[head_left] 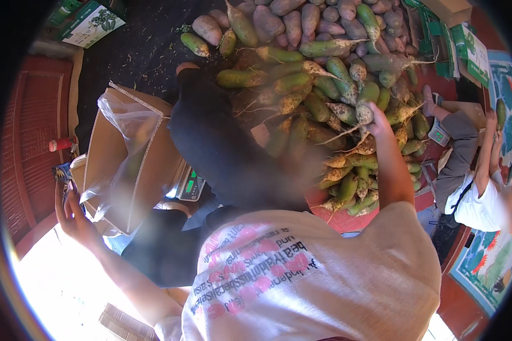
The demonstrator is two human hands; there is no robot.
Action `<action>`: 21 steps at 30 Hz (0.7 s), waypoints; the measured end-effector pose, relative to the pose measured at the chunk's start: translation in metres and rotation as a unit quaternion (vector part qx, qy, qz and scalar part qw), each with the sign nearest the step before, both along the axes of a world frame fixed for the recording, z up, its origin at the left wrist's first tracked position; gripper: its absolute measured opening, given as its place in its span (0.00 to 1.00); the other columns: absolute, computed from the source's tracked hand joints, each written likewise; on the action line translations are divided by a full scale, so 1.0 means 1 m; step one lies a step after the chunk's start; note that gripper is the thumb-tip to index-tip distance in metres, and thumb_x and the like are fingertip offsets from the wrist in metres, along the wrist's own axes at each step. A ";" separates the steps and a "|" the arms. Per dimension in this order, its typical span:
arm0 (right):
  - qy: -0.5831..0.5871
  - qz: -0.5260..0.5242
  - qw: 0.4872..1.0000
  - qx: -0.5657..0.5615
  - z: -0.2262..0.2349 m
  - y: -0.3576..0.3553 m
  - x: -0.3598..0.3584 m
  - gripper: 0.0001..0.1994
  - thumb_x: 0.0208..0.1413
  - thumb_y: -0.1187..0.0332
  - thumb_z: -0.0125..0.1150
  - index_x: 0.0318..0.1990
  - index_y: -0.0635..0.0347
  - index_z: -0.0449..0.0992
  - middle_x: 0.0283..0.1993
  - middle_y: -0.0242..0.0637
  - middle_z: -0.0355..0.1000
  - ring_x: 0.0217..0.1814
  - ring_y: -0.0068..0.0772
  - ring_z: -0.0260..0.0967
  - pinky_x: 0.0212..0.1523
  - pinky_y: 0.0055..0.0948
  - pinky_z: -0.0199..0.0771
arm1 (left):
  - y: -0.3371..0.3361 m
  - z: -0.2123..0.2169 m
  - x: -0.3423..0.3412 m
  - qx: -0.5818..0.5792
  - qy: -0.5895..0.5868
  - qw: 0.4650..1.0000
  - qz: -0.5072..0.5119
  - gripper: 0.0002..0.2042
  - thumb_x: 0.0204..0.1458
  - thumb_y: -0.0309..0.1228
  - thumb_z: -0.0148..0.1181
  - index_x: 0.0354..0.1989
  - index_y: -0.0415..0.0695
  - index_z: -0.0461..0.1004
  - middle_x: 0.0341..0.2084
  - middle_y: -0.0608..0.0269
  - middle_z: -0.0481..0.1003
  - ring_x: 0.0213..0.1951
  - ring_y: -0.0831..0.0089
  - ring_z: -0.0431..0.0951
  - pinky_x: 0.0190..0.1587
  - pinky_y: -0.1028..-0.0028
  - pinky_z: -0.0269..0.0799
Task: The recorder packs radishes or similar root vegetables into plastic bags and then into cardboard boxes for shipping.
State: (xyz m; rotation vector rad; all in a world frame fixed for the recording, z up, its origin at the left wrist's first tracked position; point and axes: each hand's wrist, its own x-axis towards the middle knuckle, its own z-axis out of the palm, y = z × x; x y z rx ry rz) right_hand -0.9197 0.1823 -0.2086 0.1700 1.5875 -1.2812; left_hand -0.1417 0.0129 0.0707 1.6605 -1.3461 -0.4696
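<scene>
Right fingers [373, 110] closed on green radish [363, 115] (by root end); left fingers [60, 206] spread, near plastic-lined carton [155, 165]

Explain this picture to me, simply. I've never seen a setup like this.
There is no robot here: a person works with bare hands, and a wide fisheye camera on their head looks down, which bends straight edges. The bottom shows their own shirt.

The right hand grips the pale, rooty end of a green radish. The left hand is empty, beside an open cardboard box with clear plastic in it.

Ahead lie heaped green radishes, with reddish tubers behind. At right, a co-worker also holds one long green vegetable.
</scene>
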 end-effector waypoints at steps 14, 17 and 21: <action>0.326 0.337 0.853 -0.230 0.202 -0.080 0.147 0.51 0.38 0.74 0.79 0.71 0.61 0.52 0.63 0.41 0.65 0.67 0.32 0.61 0.68 0.33 0.58 | -0.023 0.011 -0.347 0.159 0.075 0.865 -0.469 0.32 0.55 0.48 0.65 0.62 0.39 0.69 0.28 0.58 0.79 0.31 0.72 0.79 0.37 0.70 0.75; 0.444 0.396 0.771 -0.226 0.208 -0.089 0.167 0.51 0.35 0.70 0.81 0.69 0.62 0.55 0.62 0.41 0.66 0.66 0.33 0.62 0.67 0.34 0.60 | -0.024 0.007 -0.391 0.113 0.051 0.894 -0.431 0.35 0.51 0.59 0.61 0.56 0.39 0.75 0.30 0.47 0.81 0.37 0.57 0.83 0.45 0.61 0.76; 0.454 0.417 0.755 -0.224 0.242 -0.105 0.197 0.49 0.35 0.70 0.80 0.67 0.63 0.57 0.60 0.41 0.67 0.63 0.33 0.64 0.65 0.34 0.63 | -0.031 -0.005 -0.391 0.066 0.085 0.921 -0.375 0.22 0.59 0.48 0.56 0.40 0.40 0.82 0.29 0.42 0.79 0.38 0.46 0.81 0.44 0.58 0.76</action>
